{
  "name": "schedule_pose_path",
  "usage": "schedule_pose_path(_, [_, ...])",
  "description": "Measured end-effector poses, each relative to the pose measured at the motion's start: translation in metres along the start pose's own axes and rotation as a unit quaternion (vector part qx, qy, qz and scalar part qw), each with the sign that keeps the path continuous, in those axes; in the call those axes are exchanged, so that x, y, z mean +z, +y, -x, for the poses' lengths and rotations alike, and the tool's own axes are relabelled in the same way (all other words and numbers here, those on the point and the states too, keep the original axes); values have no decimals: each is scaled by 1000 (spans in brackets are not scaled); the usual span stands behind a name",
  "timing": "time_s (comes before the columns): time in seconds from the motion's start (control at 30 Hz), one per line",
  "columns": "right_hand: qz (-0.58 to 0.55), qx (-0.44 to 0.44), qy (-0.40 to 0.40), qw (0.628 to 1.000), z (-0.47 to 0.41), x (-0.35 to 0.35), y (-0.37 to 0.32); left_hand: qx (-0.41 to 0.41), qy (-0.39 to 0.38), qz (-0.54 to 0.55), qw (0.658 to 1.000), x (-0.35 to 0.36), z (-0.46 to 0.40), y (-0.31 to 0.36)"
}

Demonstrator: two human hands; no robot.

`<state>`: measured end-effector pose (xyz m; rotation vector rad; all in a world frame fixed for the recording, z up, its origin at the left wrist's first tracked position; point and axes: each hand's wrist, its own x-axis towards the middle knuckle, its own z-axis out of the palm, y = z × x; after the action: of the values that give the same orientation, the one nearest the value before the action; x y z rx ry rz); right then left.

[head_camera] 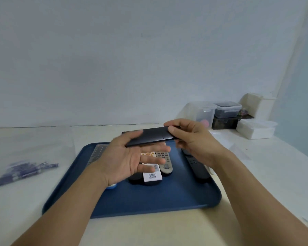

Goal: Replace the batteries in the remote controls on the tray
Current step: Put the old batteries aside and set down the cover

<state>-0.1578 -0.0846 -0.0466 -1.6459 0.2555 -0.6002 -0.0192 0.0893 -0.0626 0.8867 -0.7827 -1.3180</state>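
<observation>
I hold a slim black remote (149, 136) back side up above the blue tray (149, 201). My right hand (194, 141) pinches its right end between thumb and fingers. My left hand (130, 160) supports its left part with the thumb on top and the fingers spread underneath. On the tray below lie a grey remote (164, 163), a white remote (152, 175) on a black one, another black remote (196, 166) at the right, and a grey keypad remote (98, 153) at the left, partly hidden by my left wrist.
A clear bag of purple batteries (23, 171) lies on the table left of the tray. Clear and white plastic boxes (228, 110) stand at the back right by the wall. A small blue-and-white object (111, 187) peeks out under my left wrist.
</observation>
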Motion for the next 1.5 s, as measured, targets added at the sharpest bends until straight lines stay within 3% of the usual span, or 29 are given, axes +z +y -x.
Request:
schedule_pose_path(0.1, [10, -22, 14, 1000, 1, 4, 0, -9, -31, -40, 999, 1, 0, 0])
schedule_pose_path(0.23, [-59, -6, 9, 998, 0, 3, -1, 1, -52, -40, 998, -4, 4, 4])
schedule_pose_path(0.3, [-50, -2, 8, 999, 2, 0, -2, 22, -7, -26, 999, -4, 5, 7])
schedule_pose_path(0.37, [-12, -3, 6, 1000, 2, -3, -2, 30, 66, -80, 994, -4, 8, 12])
schedule_pose_path(0.5, [87, -28, -38, 995, 1, 4, 6, -18, 134, -353, 926, 6, 3, 2])
schedule_pose_path(0.63, [100, -44, -42, 993, -3, 4, 8, 20, 147, -468, 871, 9, -4, -8])
schedule_pose_path(0.83, [114, -92, -10, 989, -6, 5, 11, 57, 205, -450, 867, 6, -11, -12])
schedule_pose_path(1.0, [136, -164, 39, 976, -3, 8, 6, 57, 234, -344, 907, 8, -13, -15])
schedule_pose_path(1.07, [107, -141, 71, 982, -2, 1, 1, 68, 264, -323, 906, 7, -14, -13])
schedule_pose_path(1.1, [82, -102, 55, 990, -1, -7, -1, 74, 280, -317, 903, 6, -14, -11])
schedule_pose_path(1.17, [63, 10, -71, 995, 6, -19, -8, 80, 297, -305, 901, 4, -13, -8])
schedule_pose_path(1.23, [106, 92, -225, 964, 15, -16, -11, 83, 297, -295, 904, 5, -12, -9])
schedule_pose_path(1.3, [174, 135, -315, 923, 18, -4, -8, 85, 287, -284, 911, 6, -11, -9])
schedule_pose_path(1.4, [234, 173, -344, 893, 20, 7, -4, 85, 255, -253, 929, 10, -11, -9])
schedule_pose_path(1.5, [266, 162, -335, 889, 21, 8, -4, 79, 227, -244, 940, 13, -12, -10])
